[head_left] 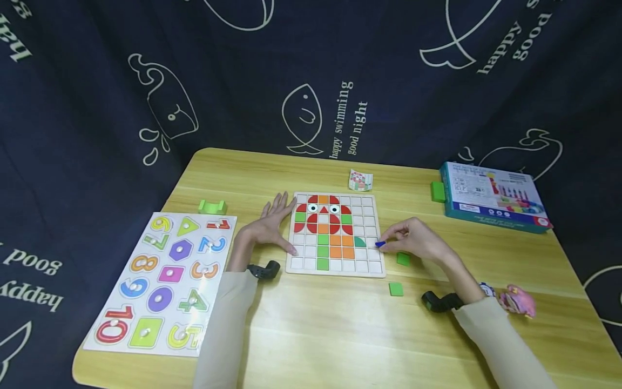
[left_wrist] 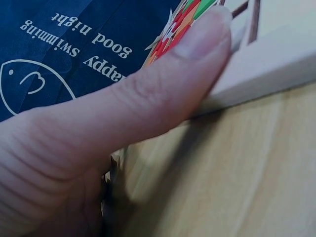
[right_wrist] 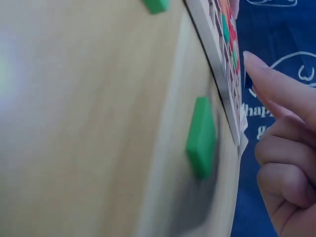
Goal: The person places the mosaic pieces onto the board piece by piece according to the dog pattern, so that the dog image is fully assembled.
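Note:
A wooden grid board (head_left: 302, 263) lies mid-table, partly filled with red, orange and green tiles and two eye tiles that form a bird-like picture. My left hand (head_left: 266, 229) spreads its fingers at the board's left side, the thumb (left_wrist: 205, 37) resting on the rim. At the right edge of the board, my right hand (head_left: 418, 237) pinches a small dark blue tile (head_left: 380, 245) between thumb and index finger. A dark green rounded tile (head_left: 359, 241) sits in the grid to the left of it. Under and in front of the right hand lie two green square tiles (head_left: 403, 259).
A number-and-shape puzzle board (head_left: 162, 281) covers the left side. Behind the grid is a small picture card (head_left: 360, 181). A toy box (head_left: 493, 197) and a green block (head_left: 438, 192) stand at back right, a pink toy figure (head_left: 519, 301) by the right sleeve.

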`<state>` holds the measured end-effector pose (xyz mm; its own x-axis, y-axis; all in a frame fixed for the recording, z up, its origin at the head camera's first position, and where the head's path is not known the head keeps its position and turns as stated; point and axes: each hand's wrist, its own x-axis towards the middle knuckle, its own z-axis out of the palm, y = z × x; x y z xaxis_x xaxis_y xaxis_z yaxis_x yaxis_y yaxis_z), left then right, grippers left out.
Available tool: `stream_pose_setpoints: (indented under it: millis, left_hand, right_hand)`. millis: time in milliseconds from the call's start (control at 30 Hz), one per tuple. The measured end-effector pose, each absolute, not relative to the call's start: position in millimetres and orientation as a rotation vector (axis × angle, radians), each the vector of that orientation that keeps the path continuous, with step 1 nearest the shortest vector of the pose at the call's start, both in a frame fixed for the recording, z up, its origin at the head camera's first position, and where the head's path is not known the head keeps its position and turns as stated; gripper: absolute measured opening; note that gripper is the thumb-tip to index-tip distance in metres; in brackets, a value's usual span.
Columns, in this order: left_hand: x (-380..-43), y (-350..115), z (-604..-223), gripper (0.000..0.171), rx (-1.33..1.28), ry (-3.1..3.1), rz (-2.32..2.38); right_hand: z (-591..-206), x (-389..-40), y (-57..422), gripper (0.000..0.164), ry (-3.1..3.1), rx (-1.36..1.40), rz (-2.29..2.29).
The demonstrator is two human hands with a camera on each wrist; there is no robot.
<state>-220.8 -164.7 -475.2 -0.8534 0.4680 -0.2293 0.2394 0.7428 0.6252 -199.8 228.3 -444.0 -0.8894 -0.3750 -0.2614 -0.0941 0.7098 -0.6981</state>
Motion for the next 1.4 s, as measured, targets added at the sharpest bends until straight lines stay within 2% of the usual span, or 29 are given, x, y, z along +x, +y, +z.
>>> stream_pose_setpoints:
  millis: [267, 800, 1400]
  left_hand:
    - [-222, -164, -477, 0.143, 0.542, 2.572, 0.84]
    - [-222, -165, -478, 0.143, 0.541, 2.571, 0.859]
    - [-222, -166, -478, 0.143, 0.532, 2.568, 0.86]
  right_hand:
    - [-440, -217, 213, 0.016, 2.454, -0.491, -0.936]
    - [-448, -234, 219, 0.015, 2.234, -0.609, -0.986]
    - [-452, -236, 226, 0.022, 2.213, -0.539, -1.075]
